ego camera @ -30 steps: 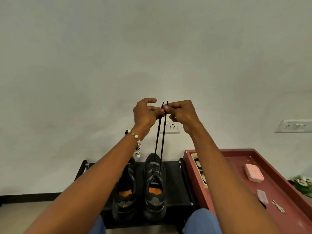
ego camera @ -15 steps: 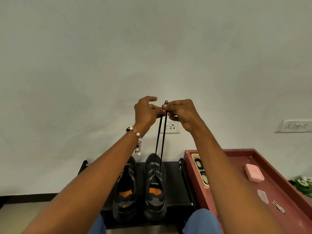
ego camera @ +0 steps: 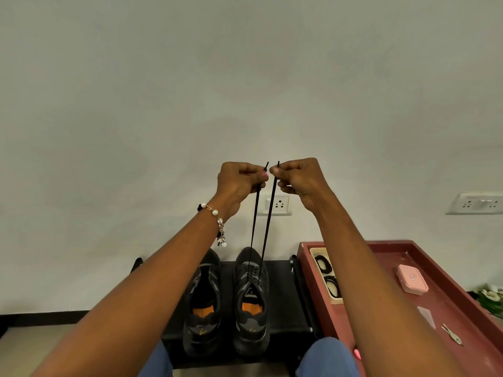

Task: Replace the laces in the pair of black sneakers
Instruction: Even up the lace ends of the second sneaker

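Head view — left hand [ego camera: 236,183] and right hand [ego camera: 298,178] each pinch one end of the lace [ego camera: 265,227], pulled taut above the right-side sneaker [ego camera: 251,303] at lower centre. Uneven pulling could leave the ends lopsided — or slip an eyelet.

A plain pale wall [ego camera: 245,77] fills most of the frame, with a socket [ego camera: 278,205] at centre, a switch panel [ego camera: 476,204] far right, and dark skirting [ego camera: 43,318] lower left.
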`<act>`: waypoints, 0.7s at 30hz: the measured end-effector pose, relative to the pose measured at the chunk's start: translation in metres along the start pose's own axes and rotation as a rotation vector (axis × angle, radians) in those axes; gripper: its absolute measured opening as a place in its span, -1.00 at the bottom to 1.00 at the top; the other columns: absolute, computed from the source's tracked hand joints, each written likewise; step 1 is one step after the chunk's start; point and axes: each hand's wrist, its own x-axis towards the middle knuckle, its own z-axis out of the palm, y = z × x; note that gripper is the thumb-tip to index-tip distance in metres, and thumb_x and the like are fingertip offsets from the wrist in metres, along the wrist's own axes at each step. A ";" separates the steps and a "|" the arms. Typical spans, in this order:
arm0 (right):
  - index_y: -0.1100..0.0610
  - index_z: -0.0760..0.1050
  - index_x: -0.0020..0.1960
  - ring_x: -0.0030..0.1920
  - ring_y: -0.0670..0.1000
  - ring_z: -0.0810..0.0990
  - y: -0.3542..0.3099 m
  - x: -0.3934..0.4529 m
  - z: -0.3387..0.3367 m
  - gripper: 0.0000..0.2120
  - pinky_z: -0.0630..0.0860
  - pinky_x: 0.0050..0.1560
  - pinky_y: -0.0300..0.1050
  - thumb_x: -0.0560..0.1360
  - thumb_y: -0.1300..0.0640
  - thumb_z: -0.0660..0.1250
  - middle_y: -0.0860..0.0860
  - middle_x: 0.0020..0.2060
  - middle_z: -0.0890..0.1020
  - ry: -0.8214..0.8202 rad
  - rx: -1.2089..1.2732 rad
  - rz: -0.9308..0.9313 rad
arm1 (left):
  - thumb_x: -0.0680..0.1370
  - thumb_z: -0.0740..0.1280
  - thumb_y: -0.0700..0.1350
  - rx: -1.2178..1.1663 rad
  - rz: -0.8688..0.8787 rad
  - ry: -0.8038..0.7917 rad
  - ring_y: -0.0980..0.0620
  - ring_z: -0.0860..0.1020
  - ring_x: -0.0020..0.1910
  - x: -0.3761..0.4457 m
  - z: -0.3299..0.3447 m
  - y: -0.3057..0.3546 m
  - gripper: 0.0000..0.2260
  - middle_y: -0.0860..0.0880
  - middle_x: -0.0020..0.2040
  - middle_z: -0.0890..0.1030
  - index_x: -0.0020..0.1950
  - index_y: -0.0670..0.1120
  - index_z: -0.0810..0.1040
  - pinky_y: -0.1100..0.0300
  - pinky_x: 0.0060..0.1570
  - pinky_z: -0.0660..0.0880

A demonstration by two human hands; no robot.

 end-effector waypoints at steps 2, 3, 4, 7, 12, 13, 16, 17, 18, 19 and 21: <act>0.25 0.67 -0.09 -0.38 -0.02 0.56 -0.001 0.002 -0.002 -0.92 0.56 -0.31 -0.20 0.44 0.24 0.48 0.07 -0.21 0.67 0.022 -0.057 -0.020 | 0.46 0.45 -0.31 -0.017 -0.021 -0.059 -0.06 0.59 -0.28 0.001 -0.001 0.000 -0.90 -0.20 -0.12 0.66 -0.04 -0.27 0.64 0.09 -0.07 0.63; 0.24 0.67 -0.09 -0.37 -0.02 0.56 -0.002 0.002 -0.003 -0.93 0.54 -0.33 -0.21 0.45 0.24 0.48 0.05 -0.22 0.67 0.018 -0.091 -0.032 | 0.48 0.43 -0.31 -0.006 -0.029 -0.090 -0.04 0.58 -0.29 0.001 -0.001 0.001 -0.92 -0.20 -0.13 0.65 -0.04 -0.27 0.64 0.10 -0.08 0.63; 0.23 0.67 -0.10 -0.35 -0.02 0.56 -0.005 0.002 -0.003 -0.95 0.52 -0.32 -0.20 0.46 0.25 0.46 0.04 -0.22 0.67 0.004 -0.129 -0.044 | 0.49 0.42 -0.30 0.015 -0.032 -0.120 -0.03 0.58 -0.31 0.002 -0.001 0.001 -0.93 -0.20 -0.13 0.64 -0.05 -0.27 0.63 0.11 -0.09 0.63; 0.22 0.66 -0.13 -0.33 -0.06 0.53 -0.013 0.002 -0.001 -0.91 0.49 -0.29 -0.17 0.49 0.30 0.37 0.03 -0.23 0.66 -0.041 -0.231 -0.063 | 0.50 0.41 -0.31 0.098 -0.008 -0.197 -0.03 0.60 -0.27 0.005 0.000 0.005 -0.92 -0.22 -0.12 0.66 -0.03 -0.29 0.63 0.09 -0.08 0.63; 0.22 0.64 -0.02 -0.22 0.02 0.58 -0.011 0.004 -0.001 -0.86 0.56 -0.22 -0.12 0.56 0.22 0.31 0.10 -0.17 0.66 -0.016 -0.060 0.017 | 0.47 0.46 -0.27 0.180 0.024 -0.167 -0.03 0.62 -0.25 0.007 0.002 0.009 -0.98 -0.17 -0.18 0.69 -0.12 -0.20 0.67 0.08 -0.06 0.63; 0.24 0.63 0.01 -0.22 0.05 0.60 -0.008 0.002 -0.001 -0.84 0.59 -0.20 -0.10 0.57 0.20 0.30 0.11 -0.18 0.65 -0.006 0.036 0.024 | 0.45 0.47 -0.27 0.176 0.022 -0.141 -0.02 0.62 -0.27 0.008 0.002 0.008 -0.97 -0.17 -0.18 0.69 -0.12 -0.20 0.68 0.09 -0.08 0.63; 0.26 0.65 -0.02 -0.23 0.05 0.66 0.002 -0.003 0.002 -0.85 0.64 -0.15 -0.09 0.53 0.17 0.40 0.12 -0.19 0.68 -0.018 0.108 -0.073 | 0.42 0.51 -0.25 0.156 -0.001 -0.096 -0.02 0.63 -0.26 0.008 0.001 0.006 -0.90 -0.18 -0.17 0.69 -0.09 -0.21 0.69 0.13 -0.12 0.63; 0.26 0.66 -0.05 -0.22 0.06 0.67 0.004 -0.004 0.003 -0.89 0.65 -0.14 -0.11 0.49 0.21 0.44 0.12 -0.20 0.69 0.000 0.057 -0.123 | 0.40 0.52 -0.25 0.144 -0.013 -0.091 -0.02 0.64 -0.25 0.007 0.001 0.006 -0.88 -0.18 -0.16 0.69 -0.09 -0.21 0.69 0.12 -0.12 0.64; 0.25 0.67 -0.07 -0.22 0.06 0.68 0.005 -0.005 0.004 -0.92 0.65 -0.15 -0.12 0.46 0.26 0.47 0.12 -0.21 0.70 0.025 0.007 -0.163 | 0.40 0.53 -0.25 0.130 -0.025 -0.086 -0.03 0.65 -0.25 0.007 0.001 0.006 -0.87 -0.18 -0.17 0.69 -0.08 -0.22 0.69 0.11 -0.11 0.64; 0.26 0.67 -0.09 -0.25 0.05 0.68 0.005 -0.004 0.005 -0.94 0.65 -0.17 -0.14 0.44 0.30 0.47 0.12 -0.22 0.70 0.051 -0.035 -0.189 | 0.39 0.53 -0.26 0.118 -0.034 -0.081 -0.03 0.65 -0.25 0.006 0.001 0.006 -0.86 -0.18 -0.17 0.69 -0.08 -0.23 0.69 0.11 -0.12 0.64; 0.25 0.67 -0.12 -0.35 0.00 0.64 0.005 -0.002 0.007 -0.97 0.65 -0.21 -0.16 0.44 0.31 0.47 0.10 -0.27 0.68 0.093 -0.101 -0.213 | 0.38 0.53 -0.27 0.094 -0.046 -0.070 -0.03 0.65 -0.26 0.005 0.001 0.006 -0.86 -0.16 -0.19 0.69 -0.08 -0.23 0.68 0.12 -0.13 0.65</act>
